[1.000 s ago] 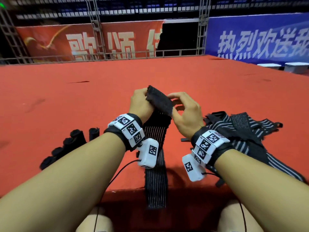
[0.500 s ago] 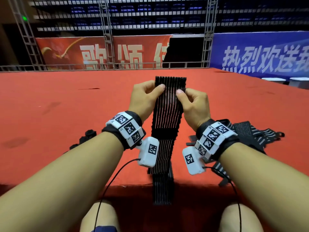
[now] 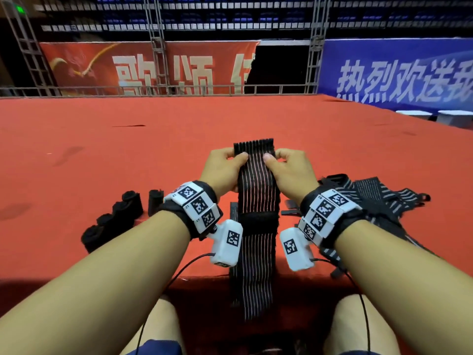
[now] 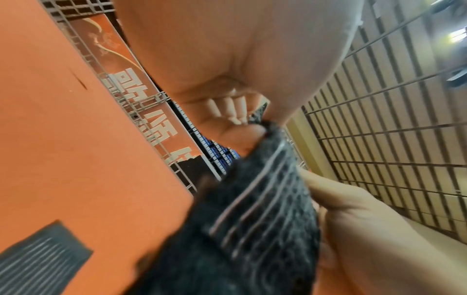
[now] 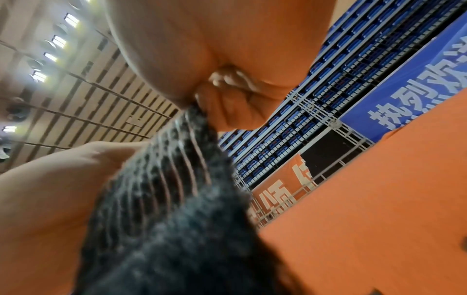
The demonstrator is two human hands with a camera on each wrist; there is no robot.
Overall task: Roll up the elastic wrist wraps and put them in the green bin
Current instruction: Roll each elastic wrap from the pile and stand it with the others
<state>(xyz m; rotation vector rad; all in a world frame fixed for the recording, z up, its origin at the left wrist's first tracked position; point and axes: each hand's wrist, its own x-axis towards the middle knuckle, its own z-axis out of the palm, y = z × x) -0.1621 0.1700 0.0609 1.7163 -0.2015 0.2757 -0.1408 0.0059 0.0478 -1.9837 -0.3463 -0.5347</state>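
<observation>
Near edge: tail of the striped wrist wrap (image 3: 256, 265) hangs over the red table (image 3: 102, 155) edge, between the person's knees. Dark fuzzy band crosses it mid-length. Wrap runs up, held off the surface. Left hand (image 3: 222, 170) and right hand (image 3: 290, 171) each pinch a side near its top end, thumbs on the near face, fingers curled behind. Rolled wraps (image 3: 115, 219) in a row near left. Loose unrolled wraps (image 3: 378, 198) piled right. Banners far back.
</observation>
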